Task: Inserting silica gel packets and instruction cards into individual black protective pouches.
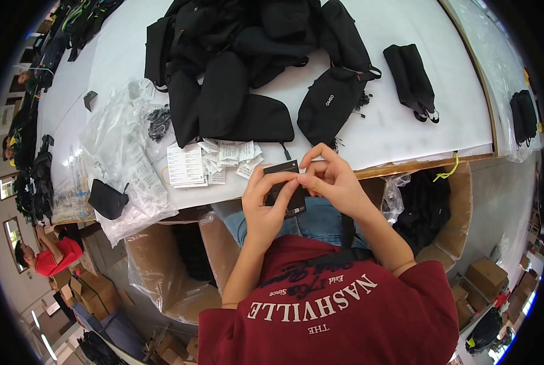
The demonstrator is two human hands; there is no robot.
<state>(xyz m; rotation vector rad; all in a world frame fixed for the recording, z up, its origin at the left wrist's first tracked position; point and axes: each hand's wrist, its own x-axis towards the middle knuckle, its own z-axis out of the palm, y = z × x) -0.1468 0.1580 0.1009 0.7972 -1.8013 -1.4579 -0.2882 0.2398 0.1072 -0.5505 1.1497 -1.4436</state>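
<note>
Just off the table's front edge, my left hand [268, 198] grips a black hang tag [279, 168], thumb and index finger meeting across it. My right hand [334, 181] pinches beside the tag's upper corner, its fingertips touching those of the left. Something small and white shows at the right fingertips, too small to name. Beyond the hands lie loose white printed labels [228, 153] and a stack of white printed sheets [185, 165]. A black pouch [328, 103] with a loop lies past the right hand, over a bunch of small black cords [362, 103].
Black pouches [223, 91] are heaped at the table's far middle. One pouch [409, 79] lies at right, a smaller one [108, 199] at front left on a clear plastic bag [132, 182]. Open cartons [220, 243] stand below the edge. Another person [58, 252] is at far left.
</note>
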